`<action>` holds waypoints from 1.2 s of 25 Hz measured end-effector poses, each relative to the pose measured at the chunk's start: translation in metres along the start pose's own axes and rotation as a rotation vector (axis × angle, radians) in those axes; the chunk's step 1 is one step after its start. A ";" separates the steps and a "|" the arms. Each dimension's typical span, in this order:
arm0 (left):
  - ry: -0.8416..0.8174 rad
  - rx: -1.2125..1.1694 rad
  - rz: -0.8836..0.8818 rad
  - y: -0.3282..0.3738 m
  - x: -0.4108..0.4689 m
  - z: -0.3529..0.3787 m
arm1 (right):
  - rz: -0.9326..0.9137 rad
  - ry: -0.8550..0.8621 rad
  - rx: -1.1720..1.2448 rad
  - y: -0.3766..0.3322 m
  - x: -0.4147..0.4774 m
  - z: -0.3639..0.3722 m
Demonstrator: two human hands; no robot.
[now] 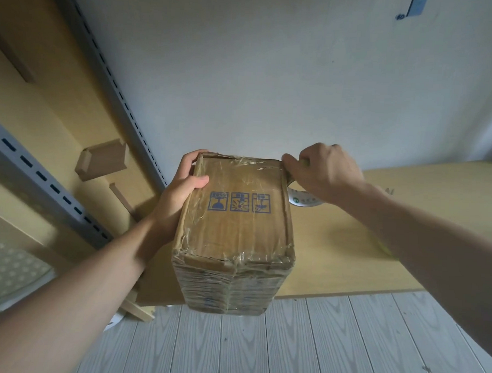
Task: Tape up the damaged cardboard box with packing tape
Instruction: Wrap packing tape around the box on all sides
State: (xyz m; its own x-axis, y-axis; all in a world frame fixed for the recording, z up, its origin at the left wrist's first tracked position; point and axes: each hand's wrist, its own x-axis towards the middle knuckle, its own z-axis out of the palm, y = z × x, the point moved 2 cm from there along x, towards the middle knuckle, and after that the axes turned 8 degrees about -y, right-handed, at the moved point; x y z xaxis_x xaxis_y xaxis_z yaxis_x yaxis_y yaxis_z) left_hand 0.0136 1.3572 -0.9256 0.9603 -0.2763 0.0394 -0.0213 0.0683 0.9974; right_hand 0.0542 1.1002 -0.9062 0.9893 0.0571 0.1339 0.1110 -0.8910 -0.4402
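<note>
Over on the left a grey slotted shelf upright [42,174] runs past a small wooden block [102,159]. Next to it the left hand [180,183] grips the far left corner of the cardboard box [237,222], with the thumb lying on the top face and the fingers wrapped over the edge. The box sits at the front edge of the tabletop [349,247], towards its left end. Its near face hangs past that edge, and I can't tell how much of the base is supported. Crinkled clear tape already covers the top and the near side.

At the box's far right corner the right hand [324,170] is clenched around the packing tape roll [303,200], whose white core shows beneath the palm.

The risk, as I judge it, is that a hard pull on the roll drags or tips the box off the front edge if the left hand's grip slackens. The strip could also fold onto itself and wrinkle instead of bonding to the corner.
</note>
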 end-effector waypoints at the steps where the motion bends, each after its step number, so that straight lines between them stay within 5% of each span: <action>1: 0.011 -0.004 -0.059 -0.002 -0.003 -0.007 | -0.031 -0.006 0.064 0.000 -0.002 0.002; 6: 0.026 -0.094 -0.484 -0.007 -0.033 -0.032 | -0.057 -0.139 0.715 0.016 -0.016 0.012; 16: 0.049 -0.335 -0.467 -0.021 -0.041 0.019 | 0.344 -0.083 1.571 0.038 -0.019 0.011; 22: 0.071 -0.379 -0.447 -0.023 -0.045 0.026 | 0.340 -0.080 1.803 0.033 -0.030 0.013; 26: 0.187 -0.411 -0.398 -0.035 -0.053 0.013 | 0.156 -0.229 1.735 0.005 -0.029 0.000; 30: 0.154 -0.244 -0.506 -0.057 -0.060 0.014 | 0.117 -0.160 1.724 -0.008 -0.024 -0.001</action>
State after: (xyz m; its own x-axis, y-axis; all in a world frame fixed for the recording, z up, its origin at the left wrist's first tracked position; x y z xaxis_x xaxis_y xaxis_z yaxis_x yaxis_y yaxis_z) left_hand -0.0466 1.3561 -0.9839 0.8640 -0.1909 -0.4659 0.4980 0.1882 0.8465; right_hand 0.0292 1.1056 -0.9048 0.9857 0.1683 -0.0010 -0.0973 0.5649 -0.8194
